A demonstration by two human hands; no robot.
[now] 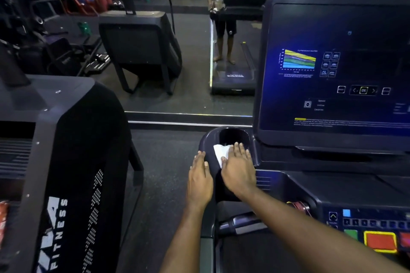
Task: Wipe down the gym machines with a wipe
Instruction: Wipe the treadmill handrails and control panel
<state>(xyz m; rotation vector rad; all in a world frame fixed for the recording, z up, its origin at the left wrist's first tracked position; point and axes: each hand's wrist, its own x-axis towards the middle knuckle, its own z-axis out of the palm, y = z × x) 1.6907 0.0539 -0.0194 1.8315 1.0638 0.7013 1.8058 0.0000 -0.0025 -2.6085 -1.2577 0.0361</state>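
Two bare forearms reach up from the bottom of the frame toward its centre. At lower right, the treadmill's control panel shows a red button point(379, 241) edged in yellow, with a green one beside it.

Just above centre-bottom, the left hand point(199, 180) lies flat against the outer left side of the cup holder point(207, 139), its fingers point(199, 157) straight and close together, holding nothing. The right hand point(239, 170) is beside it, palm down, fingers point(238, 149) stretched out and slightly spread, pressing the white wipe point(220, 150) onto the cup holder's near rim. The wipe shows to the left of that hand, partly covered by it.

Further back, at right, the lit screen point(332, 73) shows a coloured chart. A dark machine marked "FITNESS" point(66, 162) fills the left. Beyond, in the upper centre, a mirror point(188, 51) reflects the gym floor and a standing person.
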